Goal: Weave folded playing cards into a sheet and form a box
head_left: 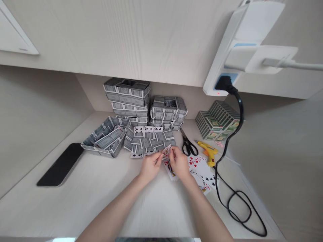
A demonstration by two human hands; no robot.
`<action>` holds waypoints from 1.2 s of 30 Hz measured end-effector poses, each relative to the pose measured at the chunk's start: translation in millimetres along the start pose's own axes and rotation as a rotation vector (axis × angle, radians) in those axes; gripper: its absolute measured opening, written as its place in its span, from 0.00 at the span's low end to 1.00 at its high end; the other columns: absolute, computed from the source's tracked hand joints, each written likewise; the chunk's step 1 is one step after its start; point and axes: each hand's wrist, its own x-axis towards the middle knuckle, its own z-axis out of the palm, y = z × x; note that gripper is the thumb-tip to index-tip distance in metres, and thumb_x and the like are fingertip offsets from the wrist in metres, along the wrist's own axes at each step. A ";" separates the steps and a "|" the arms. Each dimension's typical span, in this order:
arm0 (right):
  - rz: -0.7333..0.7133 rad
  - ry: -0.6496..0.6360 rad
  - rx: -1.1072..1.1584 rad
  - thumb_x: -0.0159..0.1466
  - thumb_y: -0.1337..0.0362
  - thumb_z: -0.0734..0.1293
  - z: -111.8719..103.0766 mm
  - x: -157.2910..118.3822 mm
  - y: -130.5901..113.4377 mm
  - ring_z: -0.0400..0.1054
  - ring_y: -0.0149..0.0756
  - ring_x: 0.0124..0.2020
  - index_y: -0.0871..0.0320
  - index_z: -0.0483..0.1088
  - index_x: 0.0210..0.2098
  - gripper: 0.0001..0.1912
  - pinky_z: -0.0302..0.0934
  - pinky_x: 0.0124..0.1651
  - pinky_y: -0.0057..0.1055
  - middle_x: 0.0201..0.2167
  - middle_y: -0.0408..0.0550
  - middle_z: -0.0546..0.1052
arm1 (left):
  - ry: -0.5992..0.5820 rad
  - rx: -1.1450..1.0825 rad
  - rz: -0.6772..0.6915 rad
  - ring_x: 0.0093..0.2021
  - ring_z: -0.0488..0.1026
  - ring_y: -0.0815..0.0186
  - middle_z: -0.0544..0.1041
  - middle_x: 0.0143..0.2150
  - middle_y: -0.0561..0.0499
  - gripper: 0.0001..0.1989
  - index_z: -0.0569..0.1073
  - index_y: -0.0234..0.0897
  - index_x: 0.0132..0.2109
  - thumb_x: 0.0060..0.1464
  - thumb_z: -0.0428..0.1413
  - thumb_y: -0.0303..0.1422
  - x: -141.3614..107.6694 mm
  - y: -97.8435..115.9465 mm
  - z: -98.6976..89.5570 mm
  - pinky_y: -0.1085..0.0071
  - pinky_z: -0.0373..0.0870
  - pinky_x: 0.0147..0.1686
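Observation:
Between them, my left hand point(150, 165) and my right hand point(179, 162) pinch a playing card point(166, 152) with a picture face, held just above the table. Whether it is one card or more I cannot tell. Right behind it lies a flat panel of interlaced grey-backed playing cards point(151, 141), with some black-suited faces along its edges. Loose face-up playing cards point(198, 164) spread beside and partly beneath my right hand. A pair of black-handled scissors point(189, 147) and a yellow glue gun point(209, 152) lie beyond that hand.
At the back stand stacked grey card boxes point(130, 101) and a lower stack point(168, 112). An open card tray point(106, 137) and a black phone point(61, 164) sit at left. Green-striped card packs point(218, 119) stand back right. A black cable point(242, 208) hangs from a power strip point(222, 67).

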 end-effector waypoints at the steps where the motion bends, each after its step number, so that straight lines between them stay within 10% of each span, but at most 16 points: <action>1: -0.005 0.000 0.003 0.62 0.62 0.52 -0.7 0.3 -0.2 0.72 0.39 0.29 0.59 0.66 0.40 0.14 0.61 0.32 0.30 0.28 0.51 0.76 | -0.001 0.006 -0.001 0.26 0.70 0.68 0.78 0.30 0.49 0.14 0.75 0.37 0.42 0.54 0.48 0.36 0.0 -1.0 0.3 0.75 0.64 0.27; 16: 0.060 0.081 -0.097 0.62 0.61 0.53 7.1 -4.2 -1.6 0.71 0.37 0.24 0.60 0.66 0.34 0.13 0.57 0.26 0.27 0.23 0.49 0.76 | -0.068 0.108 0.211 0.30 0.72 0.70 0.78 0.35 0.48 0.17 0.69 0.36 0.51 0.57 0.44 0.30 -3.1 -1.0 3.6 0.76 0.65 0.31; 27: 0.057 -0.097 0.424 0.60 0.57 0.57 -1.1 5.8 1.1 0.71 0.36 0.28 0.59 0.69 0.30 0.13 0.63 0.29 0.26 0.26 0.48 0.76 | 0.116 0.119 -0.018 0.19 0.61 0.74 0.69 0.19 0.55 0.13 0.74 0.33 0.33 0.54 0.47 0.34 6.7 -2.3 -3.7 0.79 0.56 0.21; 36: -0.005 0.029 -0.142 0.61 0.62 0.55 0.7 -2.5 -5.4 0.67 0.33 0.19 0.59 0.68 0.27 0.14 0.53 0.24 0.25 0.18 0.47 0.73 | 0.100 -0.003 0.064 0.26 0.71 0.69 0.78 0.33 0.49 0.14 0.74 0.36 0.43 0.54 0.48 0.34 -3.8 0.8 6.7 0.76 0.67 0.28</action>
